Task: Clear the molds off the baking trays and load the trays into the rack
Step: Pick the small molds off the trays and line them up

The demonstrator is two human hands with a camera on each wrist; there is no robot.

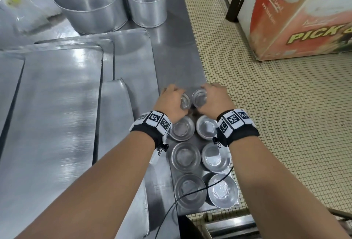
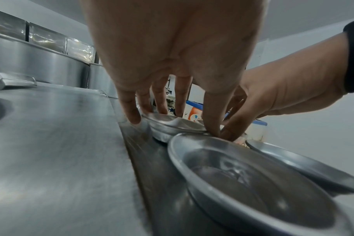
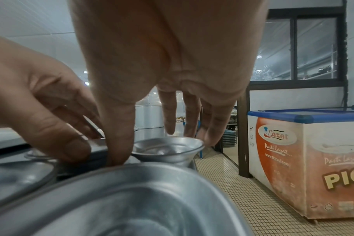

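Several small round aluminium molds stand in two columns along the steel table's (image 1: 177, 63) right edge. My left hand (image 1: 172, 101) grips the far mold of the left column (image 1: 185, 102), fingers (image 2: 129, 110) and thumb curled around its rim (image 2: 172, 126). Beside it my right hand (image 1: 213, 97) grips the far mold of the right column (image 1: 199, 98), fingers (image 3: 170, 121) over its rim (image 3: 168, 148). The two thumbs touch between the molds. Nearer molds (image 1: 186, 156) (image 1: 215, 157) sit under my wrists. Flat baking trays (image 1: 53, 105) lie overlapped on the left with nothing on them.
Two deep round tins (image 1: 89, 0) (image 1: 145, 0) stand at the back of the table, with plastic bags (image 1: 19, 0) to their left. The table ends just right of the molds, above a tiled floor (image 1: 266, 124). A chest freezer (image 1: 297, 19) stands at the far right.
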